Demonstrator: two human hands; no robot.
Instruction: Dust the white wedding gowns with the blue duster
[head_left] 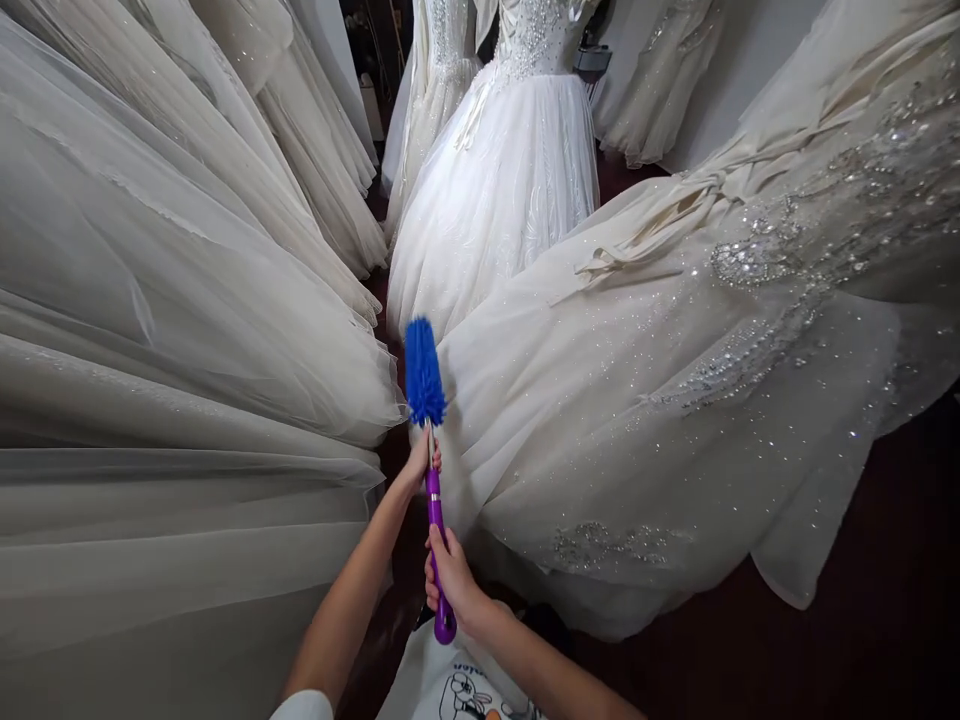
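A duster (425, 375) with a fluffy blue head, a short metal shaft and a purple handle points away from me, near the middle of the view. My left hand (420, 460) is closed around the metal shaft just below the blue head. Lower down, my right hand (450, 575) grips the purple handle, its rounded end showing beneath the fingers. The blue head is beside the hem of a sparkling beaded gown (600, 370) on the right; whether they touch, I cannot tell.
Pale tulle gowns (187, 270) hang in a row on the left, their hems reaching the narrow aisle. Ahead stands a white ball gown (502, 190) with a beaded bodice. Another gown (664, 90) hangs by the back wall. The floor (847, 620) is dark reddish.
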